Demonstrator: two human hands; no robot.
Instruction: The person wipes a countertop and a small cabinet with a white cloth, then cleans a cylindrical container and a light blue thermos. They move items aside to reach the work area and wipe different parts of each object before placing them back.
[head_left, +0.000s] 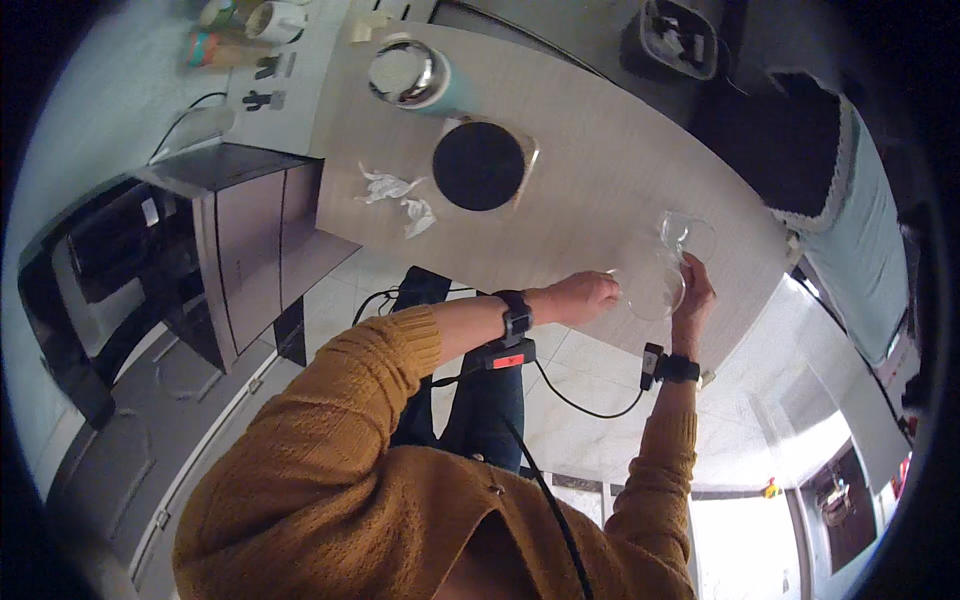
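Over the right part of the wooden tabletop, both hands are at a clear glass cup (651, 300). My left hand (581, 298) has its fingers closed at the handle on the cup's left side. Along the opposite side, my right hand (696, 292) is curled against the glass, fingertips pointing away from me. A second clear glass vessel (697, 234) stands just beyond those fingertips; whether they touch it too I cannot tell. The outlines of both glasses are faint against the table.
On the tabletop (577, 172) are a round black mat (478, 166), crumpled white tissues (390, 187) and a pale blue container with a shiny lid (411, 75). A microwave-like appliance (247, 247) stands left. A bin (679, 41) lies beyond the table. A cable (589, 411) hangs between my wrists.
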